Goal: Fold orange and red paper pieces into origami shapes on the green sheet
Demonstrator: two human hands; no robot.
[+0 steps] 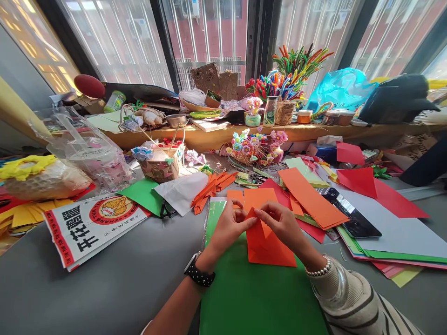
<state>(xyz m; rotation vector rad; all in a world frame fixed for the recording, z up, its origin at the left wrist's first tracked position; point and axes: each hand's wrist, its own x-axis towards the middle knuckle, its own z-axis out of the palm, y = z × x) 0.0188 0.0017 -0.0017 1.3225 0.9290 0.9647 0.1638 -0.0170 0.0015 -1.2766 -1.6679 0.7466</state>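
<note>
Both my hands meet over a green sheet (258, 298) near the middle of the table. My left hand (232, 223) pinches a small folded orange paper (263, 228) from the left. On its other side my right hand (279, 223) grips the same piece with thumb and fingertips; parts of it are hidden behind the fingers. Beneath the hands lies a larger orange sheet (270, 251) on the green surface. Beyond the fingers are more flat orange pieces. A pile of folded orange strips (213, 186) rests to the left of them.
A black phone (352, 216) and orange strips (312, 197) lie on stacked coloured paper at the right. At the left are a printed paper bag (94, 228) and a wrapped plastic cup (101, 163). Flower baskets and pipe cleaners (279, 88) stand towards the windows.
</note>
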